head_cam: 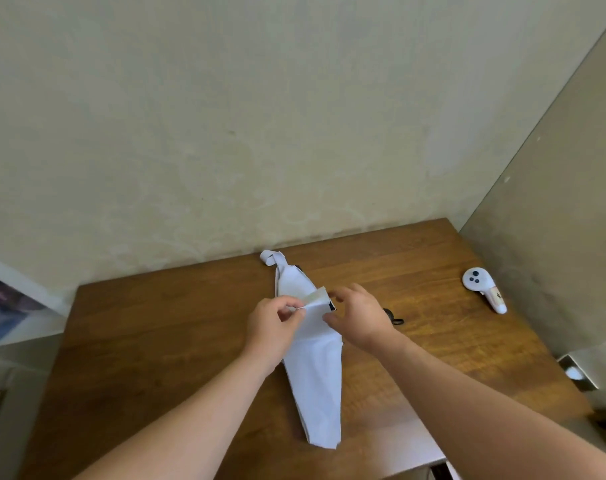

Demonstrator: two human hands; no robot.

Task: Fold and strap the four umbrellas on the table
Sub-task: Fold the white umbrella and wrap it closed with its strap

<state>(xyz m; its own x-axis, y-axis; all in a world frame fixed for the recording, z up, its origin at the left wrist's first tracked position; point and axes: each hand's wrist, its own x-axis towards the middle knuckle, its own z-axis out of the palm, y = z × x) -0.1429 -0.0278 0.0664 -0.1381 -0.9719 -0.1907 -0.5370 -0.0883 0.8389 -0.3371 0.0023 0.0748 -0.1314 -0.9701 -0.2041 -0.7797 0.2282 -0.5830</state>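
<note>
**Strapping a pale umbrella at its middle**

Lying lengthwise on the wooden table [156, 341], the white umbrella [317, 382] points its gathered tip toward the wall, a curled loop [270, 257] at that far end, and its wide folded canopy toward the person. Only this one umbrella shows. Across its middle runs the closing strap [316, 299], lifted clear of the fabric. The left hand [273, 323] pinches the strap's free end between thumb and fingertips. The right hand [358, 315] hovers just beside the strap with fingers loosely curved and parted, holding nothing, though its fingertips may brush the canopy; that is hard to tell. A dark cord [393, 317] lies on the table behind the right wrist. Well apart, near the right wall, rests a white controller [483, 287].

Judging by this, the folding looks done and the strapping is in hand. Next, the strap likely needs pulling snug around the bunched canopy and pressing onto its fastener, while the right hand keeps the pleats from springing loose.
</note>
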